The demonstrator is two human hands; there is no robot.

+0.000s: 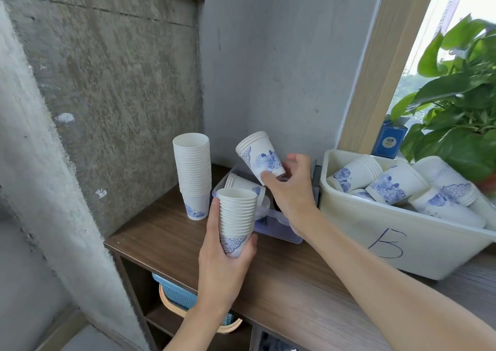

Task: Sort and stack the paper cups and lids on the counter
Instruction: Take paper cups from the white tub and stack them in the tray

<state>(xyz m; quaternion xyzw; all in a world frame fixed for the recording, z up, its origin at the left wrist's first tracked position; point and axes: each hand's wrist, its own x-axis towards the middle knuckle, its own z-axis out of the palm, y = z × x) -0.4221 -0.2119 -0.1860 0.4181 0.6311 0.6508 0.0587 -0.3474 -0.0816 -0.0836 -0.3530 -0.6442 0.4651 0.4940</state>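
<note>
- Our left hand (228,264) is wrapped round the bottom of a stack of cups (236,216). This stack stands straight up, with its open mouth on top.
- Our right hand (291,189) pinches a small bunch of cups (259,157) by its bottom end. The thumb is on 1 side and the fingers are on the other.
- The small bunch of cups is above the stack of cups and a bit to the right. The 2 do not touch.
- The bunch leans. Its mouth points up and to the left. Its bottom points down and to the right, into our right hand.
- We think the bunch goes into the stack next. For that, its bottom has to turn down and sit right over the open mouth.
- A tall stack (192,173) stands on the counter (161,232) by the wall, to the left of both hands.
- A clear box (281,234) sits behind our hands with more cups in it. We cannot tell if it holds lids.
- A white tub (375,232) on the right holds loose cups (391,187) lying on their sides.
</note>
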